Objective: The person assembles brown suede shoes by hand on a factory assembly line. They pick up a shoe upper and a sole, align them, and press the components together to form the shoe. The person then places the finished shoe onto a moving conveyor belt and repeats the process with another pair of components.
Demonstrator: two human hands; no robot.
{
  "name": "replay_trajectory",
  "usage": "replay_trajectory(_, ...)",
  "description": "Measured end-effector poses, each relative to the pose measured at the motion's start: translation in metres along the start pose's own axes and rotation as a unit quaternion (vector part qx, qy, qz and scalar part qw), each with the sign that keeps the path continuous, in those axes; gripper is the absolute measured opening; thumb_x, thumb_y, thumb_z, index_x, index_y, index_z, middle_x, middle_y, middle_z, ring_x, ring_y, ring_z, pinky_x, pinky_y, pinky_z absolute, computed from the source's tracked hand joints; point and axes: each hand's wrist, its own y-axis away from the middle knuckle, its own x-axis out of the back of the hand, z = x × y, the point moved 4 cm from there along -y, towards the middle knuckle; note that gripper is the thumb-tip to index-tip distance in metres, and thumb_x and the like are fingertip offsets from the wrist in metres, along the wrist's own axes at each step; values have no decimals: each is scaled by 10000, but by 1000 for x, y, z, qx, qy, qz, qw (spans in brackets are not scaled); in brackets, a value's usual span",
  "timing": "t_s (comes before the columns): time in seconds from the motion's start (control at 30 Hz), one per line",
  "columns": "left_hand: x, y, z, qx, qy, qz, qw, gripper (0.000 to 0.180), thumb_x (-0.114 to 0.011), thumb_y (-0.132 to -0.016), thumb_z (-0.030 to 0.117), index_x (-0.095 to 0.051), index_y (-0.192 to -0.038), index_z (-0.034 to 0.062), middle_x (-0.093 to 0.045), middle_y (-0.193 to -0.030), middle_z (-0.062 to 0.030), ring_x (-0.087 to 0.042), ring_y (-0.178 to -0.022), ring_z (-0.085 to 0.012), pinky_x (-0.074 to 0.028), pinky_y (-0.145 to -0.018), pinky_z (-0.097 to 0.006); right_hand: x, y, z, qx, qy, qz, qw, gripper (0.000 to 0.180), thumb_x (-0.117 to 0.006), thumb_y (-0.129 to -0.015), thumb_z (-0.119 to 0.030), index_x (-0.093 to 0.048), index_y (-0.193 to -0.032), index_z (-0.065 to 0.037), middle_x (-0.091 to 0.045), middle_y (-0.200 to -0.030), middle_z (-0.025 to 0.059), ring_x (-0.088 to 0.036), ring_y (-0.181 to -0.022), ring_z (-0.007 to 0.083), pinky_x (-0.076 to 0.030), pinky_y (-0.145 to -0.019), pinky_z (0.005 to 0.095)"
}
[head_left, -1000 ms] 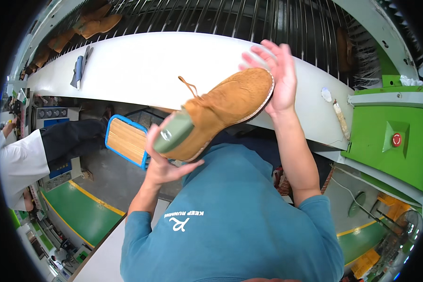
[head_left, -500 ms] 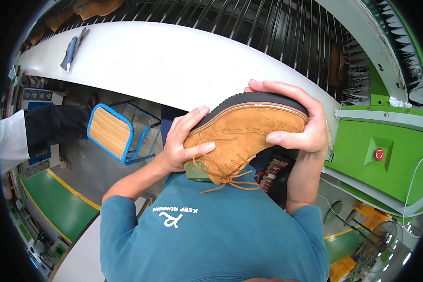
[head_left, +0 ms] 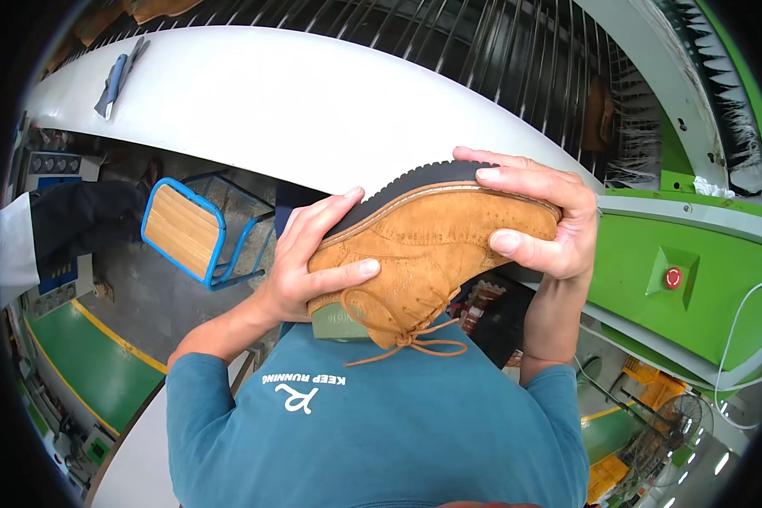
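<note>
Between my two hands, in front of my chest, is a tan suede lace-up shoe (head_left: pixel 423 229), held on its side with its black ridged sole turned away from me. My left hand (head_left: pixel 317 250) grips the heel end, thumb on the suede and fingers over the sole. At the toe end my right hand (head_left: pixel 546 216) is closed around the shoe, thumb on the upper and fingers across the sole. The tied laces (head_left: pixel 415 340) hang toward my shirt. A green block (head_left: pixel 339 323) shows at the shoe's opening, below my left hand.
A white work surface (head_left: pixel 271 102) curves across beyond the shoe, with a blue-handled tool (head_left: pixel 117 80) at its left. Behind it runs a rack of metal rods (head_left: pixel 449 42). On the right stands a green machine (head_left: pixel 626 262) with a red button (head_left: pixel 673 278). A blue-framed stool (head_left: pixel 182 230) is at left.
The shoe has shifted slightly left and toward me with both hands. My right fingers have moved on the toe, and more of the green block shows. The view has shifted a little.
</note>
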Motion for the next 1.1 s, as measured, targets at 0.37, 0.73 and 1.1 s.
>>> replay_trajectory(0.37,6,-14,9,-45,-50,18,998,493,-917,-810,245,-803,-1281,336,-622,-1526,-263,-668,-1266,-423,-549,-1006,-493,4,0,-17,75,39,5,996,535,-863,-754,-149,-788,-1254,24,-743,-1246,399,-791,-1129,457,-650,-948,480)
replay_trajectory(0.73,12,-41,13,-80,-80,82,990,479,-916,-818,230,-796,-1267,346,-616,-1501,-234,-653,-1275,-413,-537,-1031,-493,22,-33,-47,61,44,37,996,1047,-911,-660,-189,-507,-1560,161,-759,-1231,376,-783,-1160,435,-616,-1052,501)
replay_trajectory(1.1,40,-65,28,-120,-196,32,973,464,-842,-842,236,-819,-1280,387,-631,-1508,-203,-647,-1276,-345,-506,-1034,-431,35,-34,-18,84,-46,-10,995,851,-959,-714,-62,-610,-1461,149,-711,-1374,362,-754,-1236,397,-604,-1079,473)
